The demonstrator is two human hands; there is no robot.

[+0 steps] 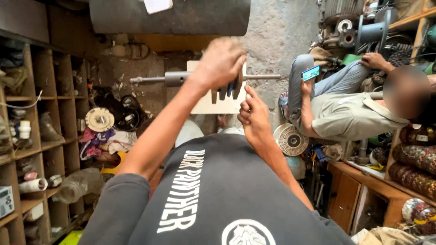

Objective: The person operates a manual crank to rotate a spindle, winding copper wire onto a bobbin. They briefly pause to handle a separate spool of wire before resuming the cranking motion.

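Currently, you are closing your left hand (220, 61) over the finned metal part (227, 90) on the horizontal shaft (190, 78), your right hand (253, 115) pinching beneath it, calling for steady support.

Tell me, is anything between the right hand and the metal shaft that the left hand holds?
Nothing visible. The left hand grips the metal shaft around its toothed part, and the right hand sits just below it, its raised finger nearly touching the shaft.

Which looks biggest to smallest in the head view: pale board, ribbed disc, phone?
1. Pale board, partly hidden by the hands.
2. Ribbed disc.
3. Phone.
Nearness to the camera may skew this.
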